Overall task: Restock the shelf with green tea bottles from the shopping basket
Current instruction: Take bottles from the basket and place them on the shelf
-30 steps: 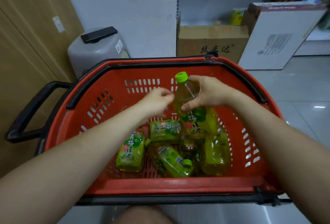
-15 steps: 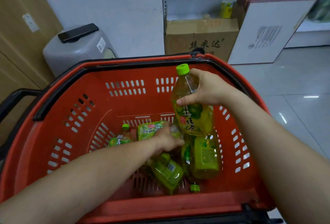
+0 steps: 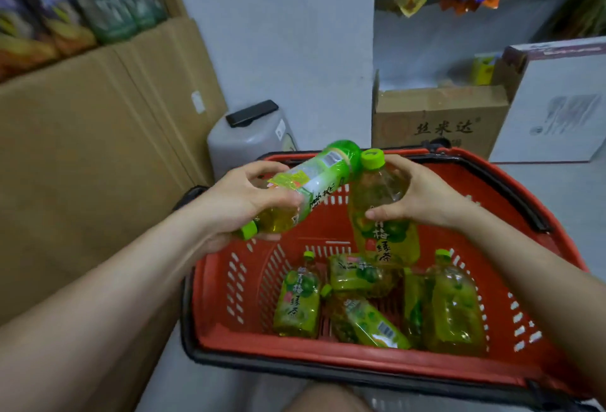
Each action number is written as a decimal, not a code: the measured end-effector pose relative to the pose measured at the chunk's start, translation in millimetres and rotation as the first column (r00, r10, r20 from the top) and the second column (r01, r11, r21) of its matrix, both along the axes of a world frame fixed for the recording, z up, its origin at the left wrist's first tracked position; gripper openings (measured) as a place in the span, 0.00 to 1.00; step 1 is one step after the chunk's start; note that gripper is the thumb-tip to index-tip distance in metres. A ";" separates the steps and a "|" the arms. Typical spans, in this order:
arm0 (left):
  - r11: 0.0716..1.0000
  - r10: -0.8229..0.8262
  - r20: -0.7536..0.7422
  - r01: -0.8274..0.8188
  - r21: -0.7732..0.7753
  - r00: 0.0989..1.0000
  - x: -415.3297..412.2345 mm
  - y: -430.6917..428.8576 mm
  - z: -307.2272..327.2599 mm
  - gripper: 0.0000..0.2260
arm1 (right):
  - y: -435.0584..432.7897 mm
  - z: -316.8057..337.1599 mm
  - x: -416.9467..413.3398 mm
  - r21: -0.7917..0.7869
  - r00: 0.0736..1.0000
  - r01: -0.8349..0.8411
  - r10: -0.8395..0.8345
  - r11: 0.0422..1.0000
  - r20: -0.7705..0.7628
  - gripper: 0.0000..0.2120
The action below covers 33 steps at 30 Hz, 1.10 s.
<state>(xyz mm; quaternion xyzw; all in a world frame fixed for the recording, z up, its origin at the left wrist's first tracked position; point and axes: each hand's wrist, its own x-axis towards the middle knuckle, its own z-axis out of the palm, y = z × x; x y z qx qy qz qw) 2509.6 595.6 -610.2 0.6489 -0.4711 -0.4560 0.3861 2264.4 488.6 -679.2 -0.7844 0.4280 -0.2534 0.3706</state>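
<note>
My left hand (image 3: pixel 239 201) grips a green tea bottle (image 3: pixel 314 178) lying sideways above the basket's left rim, its cap pointing toward me. My right hand (image 3: pixel 423 198) holds a second green tea bottle (image 3: pixel 382 214) upright by the neck, green cap up, over the basket's middle. The two bottles nearly touch at the top. Below them the red shopping basket (image 3: pixel 295 351) holds several more green tea bottles (image 3: pixel 298 301) lying on its floor. A shelf (image 3: pixel 426 50) with snack bags rises at the back right.
Flattened brown cardboard (image 3: pixel 98 165) leans at the left, under bottled goods. A grey container (image 3: pixel 249 139) with a black handle stands behind the basket. A brown carton (image 3: pixel 439 119) and a white box (image 3: pixel 557 109) sit on the floor at the right.
My left hand has lifted a bottle out of the basket and now holds it sideways above the rim. The right hand keeps its bottle. The view has tilted up and left.
</note>
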 end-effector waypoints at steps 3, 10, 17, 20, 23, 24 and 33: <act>0.993 0.041 -0.011 -0.042 -0.110 0.999 22.7 37.4 32.3 0.23 | 22.8 35.2 25.3 -0.012 0.984 -0.044 0.046 0.999 0.175 0.42; 0.916 0.224 0.115 -0.169 -0.365 0.968 81.2 117.2 103.1 0.26 | 73.4 114.4 108.2 -0.137 0.866 -0.128 0.178 0.982 0.466 0.36; 0.809 0.501 0.364 -0.276 -0.519 0.785 155.2 216.9 185.8 0.28 | 129.2 172.1 219.7 -0.200 0.689 -0.272 0.336 0.941 0.643 0.31; 0.744 0.623 0.451 -0.308 -0.592 0.639 182.7 267.0 215.2 0.27 | 158.2 194.1 266.8 -0.233 0.633 -0.307 0.381 0.923 0.674 0.35; 0.676 0.705 0.433 -0.348 -0.649 0.561 204.9 315.5 232.3 0.26 | 187.6 210.8 308.5 -0.247 0.555 -0.361 0.420 0.899 0.718 0.31; 0.651 0.730 0.423 -0.358 -0.670 0.536 212.8 329.5 236.9 0.25 | 196.6 215.5 321.0 -0.247 0.518 -0.386 0.430 0.889 0.739 0.31; 0.409 0.913 0.378 -0.388 -0.826 0.157 257.6 406.5 268.3 0.22 | 274.4 245.2 417.3 -0.324 0.410 -0.422 0.497 0.847 0.765 0.37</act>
